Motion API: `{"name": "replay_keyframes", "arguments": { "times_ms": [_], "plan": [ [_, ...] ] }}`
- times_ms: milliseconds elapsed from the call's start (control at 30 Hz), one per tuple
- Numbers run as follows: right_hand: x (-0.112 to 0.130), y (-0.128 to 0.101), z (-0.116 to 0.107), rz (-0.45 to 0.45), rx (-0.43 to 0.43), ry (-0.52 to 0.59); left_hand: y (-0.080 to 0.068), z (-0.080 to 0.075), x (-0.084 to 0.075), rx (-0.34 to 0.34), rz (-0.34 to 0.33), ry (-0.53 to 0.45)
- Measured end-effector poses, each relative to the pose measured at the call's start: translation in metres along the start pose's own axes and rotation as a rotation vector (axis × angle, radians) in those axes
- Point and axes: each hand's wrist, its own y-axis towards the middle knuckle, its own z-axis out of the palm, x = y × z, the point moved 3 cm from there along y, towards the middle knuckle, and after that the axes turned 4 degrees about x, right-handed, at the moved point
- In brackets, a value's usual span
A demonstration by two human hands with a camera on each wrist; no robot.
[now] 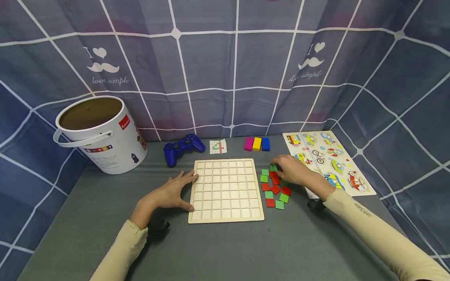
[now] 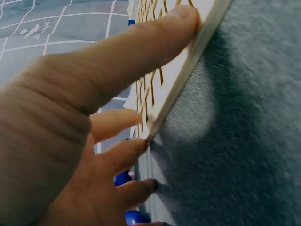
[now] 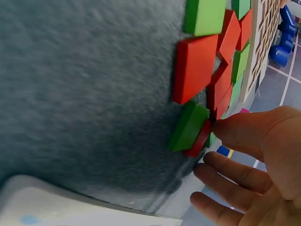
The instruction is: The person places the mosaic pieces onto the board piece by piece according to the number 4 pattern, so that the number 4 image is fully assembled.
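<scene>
The right hand (image 1: pixel 291 168) reaches over a little pile of red and green tiles (image 1: pixel 275 188) and pinches a red tile (image 3: pixel 201 139) at the far end of the pile, with the thumb (image 3: pixel 240 132) pressed on it. A green tile (image 3: pixel 189 126) leans right against that red one. The other fingers hang loose and a bit curled.

The pile lies on the grey table (image 1: pixel 225 249), just beside the right edge of the wooden grid board (image 1: pixel 226 190). The board lies flat in the middle of the table, and its squares look bare.

The left hand (image 1: pixel 168 193) lies flat with its fingers spread out. Its thumb (image 2: pixel 141 52) and fingertips touch the left edge of the board. It holds nothing.

A blue and grey checked cloth (image 1: pixel 225 66) hangs all around the table like walls. On the left stands a big white bucket (image 1: pixel 102 134) with a handle. Behind the board lie a blue game controller (image 1: pixel 183 148), a small pattern card (image 1: pixel 218 146), and three blocks in a row: pink, yellow and blue (image 1: pixel 257 144). On the right lies a puzzle board with cartoon cars (image 1: pixel 328 160), partly under the right arm. Both arms wear light tan sleeves (image 1: pixel 383 238).
</scene>
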Motion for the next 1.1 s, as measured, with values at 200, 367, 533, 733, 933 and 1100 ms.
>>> {"name": "replay_keyframes", "arguments": {
  "times_ms": [200,367,533,733,933,1100],
  "plan": [
    [-0.001,0.013,-0.006,0.039,0.075,-0.001,0.002,-0.001,-0.001,0.005,-0.029,-0.008],
    [-0.001,0.023,-0.010,0.048,0.109,-0.052,0.002,-0.003,0.000,0.004,-0.039,0.001],
    [0.001,0.030,-0.012,0.041,0.111,-0.071,0.004,-0.002,0.001,0.014,-0.038,-0.003],
    [-0.003,0.029,-0.009,0.084,0.066,-0.061,0.006,-0.001,0.000,0.026,-0.055,-0.005],
    [0.004,0.034,-0.007,0.091,0.015,-0.034,0.006,0.000,0.000,0.024,-0.081,-0.010],
    [0.022,0.045,-0.004,0.037,-0.014,0.002,0.005,-0.001,0.000,0.007,-0.094,-0.015]
  ]
}}
